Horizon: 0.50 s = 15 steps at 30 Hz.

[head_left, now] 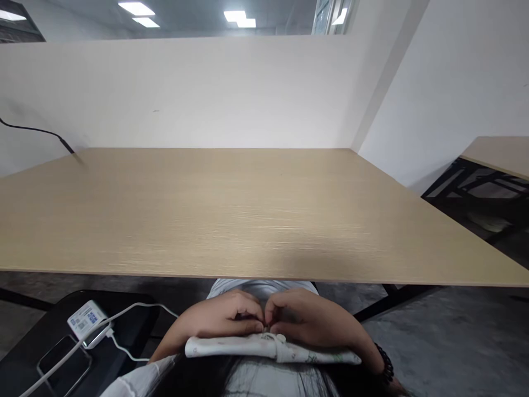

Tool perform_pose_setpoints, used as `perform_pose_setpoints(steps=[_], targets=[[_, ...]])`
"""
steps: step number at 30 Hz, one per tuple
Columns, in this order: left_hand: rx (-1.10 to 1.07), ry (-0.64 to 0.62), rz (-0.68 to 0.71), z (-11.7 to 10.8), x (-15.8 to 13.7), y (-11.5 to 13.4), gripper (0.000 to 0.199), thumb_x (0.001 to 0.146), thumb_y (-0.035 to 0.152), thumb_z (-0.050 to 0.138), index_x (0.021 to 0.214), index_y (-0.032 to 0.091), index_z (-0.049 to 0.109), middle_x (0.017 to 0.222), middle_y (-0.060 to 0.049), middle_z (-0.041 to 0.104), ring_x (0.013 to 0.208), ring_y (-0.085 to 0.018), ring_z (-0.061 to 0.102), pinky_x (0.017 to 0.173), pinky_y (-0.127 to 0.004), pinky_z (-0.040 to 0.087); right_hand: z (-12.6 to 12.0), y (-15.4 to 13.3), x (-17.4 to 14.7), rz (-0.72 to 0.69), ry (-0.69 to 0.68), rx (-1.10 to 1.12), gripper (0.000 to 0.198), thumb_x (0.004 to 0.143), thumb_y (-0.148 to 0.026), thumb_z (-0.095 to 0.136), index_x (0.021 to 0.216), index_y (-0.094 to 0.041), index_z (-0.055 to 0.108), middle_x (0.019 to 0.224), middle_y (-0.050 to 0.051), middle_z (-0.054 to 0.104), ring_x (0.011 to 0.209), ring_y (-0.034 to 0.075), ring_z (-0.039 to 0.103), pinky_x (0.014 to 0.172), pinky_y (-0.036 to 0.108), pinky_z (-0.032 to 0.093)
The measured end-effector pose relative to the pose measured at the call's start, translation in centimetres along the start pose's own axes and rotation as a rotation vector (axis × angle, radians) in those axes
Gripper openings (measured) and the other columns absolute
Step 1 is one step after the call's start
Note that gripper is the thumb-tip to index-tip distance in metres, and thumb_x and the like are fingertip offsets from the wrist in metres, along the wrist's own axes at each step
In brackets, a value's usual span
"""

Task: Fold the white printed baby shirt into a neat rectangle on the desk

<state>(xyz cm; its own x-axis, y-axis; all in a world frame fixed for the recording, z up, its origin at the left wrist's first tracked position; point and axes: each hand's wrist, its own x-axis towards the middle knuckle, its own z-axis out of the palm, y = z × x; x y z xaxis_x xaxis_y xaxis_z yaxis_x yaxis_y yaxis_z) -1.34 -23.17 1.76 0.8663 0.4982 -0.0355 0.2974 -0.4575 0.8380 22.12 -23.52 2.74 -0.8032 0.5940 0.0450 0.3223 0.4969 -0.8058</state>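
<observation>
Cable, thin and black (37, 130), dips to the back left of a broad desktop with fine pale wood grain (231, 209), its front edge straight. Below it at left, we see a smooth black seat (132, 309) bearing a white box-shaped device with a printed label (85, 320), a dark rounded rectangle with a shiny rim (72, 370) and a supple white cord (140, 304). A flat white partition (248, 88) backs the desktop. At bottom centre lies a slim white roll (231, 346), apparently cloth, with faint green marks and a raised band near its middle. Round black beads form a bracelet (385, 361) at the right wrist; at far right stands a second wood-topped table (500, 151) on dark legs.

The dark rectangle is crossed by the cord and cut off below; we cannot say for certain what it is. The roll hides part of both hands' undersides, and the second table runs out of frame.

In the lap, the left hand (223, 314) curls, thumb and forefinger nearly closing a small loop. Facing it, the right hand (314, 317) bends likewise, fingertips meeting or almost meeting the left's, just above the roll. We cannot tell whether either pinches anything.
</observation>
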Motion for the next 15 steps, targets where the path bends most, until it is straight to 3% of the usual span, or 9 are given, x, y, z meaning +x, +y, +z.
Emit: perform_pose_setpoints(steps=[5,9,11,15], targets=[[0.056,0.16,-0.114,0.8,0.1,0.0,0.033,0.099,0.039,0.046,0.084,0.017,0.067,0.079,-0.003,0.065,0.075,-0.015,0.058,0.071,-0.025,0.044,0.2,0.3,0.1,0.049,0.017,-0.054,0.008,0.085,-0.018,0.064,0.092,-0.02,0.068,0.082,0.0,0.069,0.074,0.014,0.061,0.064,0.023,0.045],[0.066,0.25,-0.172,0.9,0.1,0.4,0.038,0.099,0.042,0.043,0.075,0.018,0.06,0.072,0.0,0.058,0.073,-0.015,0.054,0.07,-0.025,0.042,0.5,-0.4,0.2,0.054,0.181,-0.08,0.004,0.085,-0.019,0.065,0.082,-0.019,0.067,0.077,0.0,0.068,0.072,0.014,0.06,0.068,0.024,0.045],[0.06,0.282,-0.186,0.9,0.2,0.5,0.038,0.1,0.042,0.041,0.076,0.018,0.06,0.072,0.0,0.058,0.073,-0.016,0.054,0.07,-0.026,0.041,0.6,-0.8,0.2,-0.03,0.237,-0.081,0.004,0.085,-0.018,0.064,0.084,-0.019,0.067,0.079,0.001,0.069,0.076,0.014,0.062,0.073,0.026,0.046],[-0.012,0.348,-0.223,0.7,0.3,0.7,0.04,0.1,0.045,0.04,0.076,0.018,0.057,0.071,0.0,0.055,0.071,-0.016,0.051,0.065,-0.025,0.04,0.0,-1.4,-0.3,-0.245,0.22,0.025,0.004,0.09,-0.022,0.063,0.089,-0.019,0.065,0.079,0.002,0.066,0.075,0.014,0.06,0.071,0.026,0.046]])
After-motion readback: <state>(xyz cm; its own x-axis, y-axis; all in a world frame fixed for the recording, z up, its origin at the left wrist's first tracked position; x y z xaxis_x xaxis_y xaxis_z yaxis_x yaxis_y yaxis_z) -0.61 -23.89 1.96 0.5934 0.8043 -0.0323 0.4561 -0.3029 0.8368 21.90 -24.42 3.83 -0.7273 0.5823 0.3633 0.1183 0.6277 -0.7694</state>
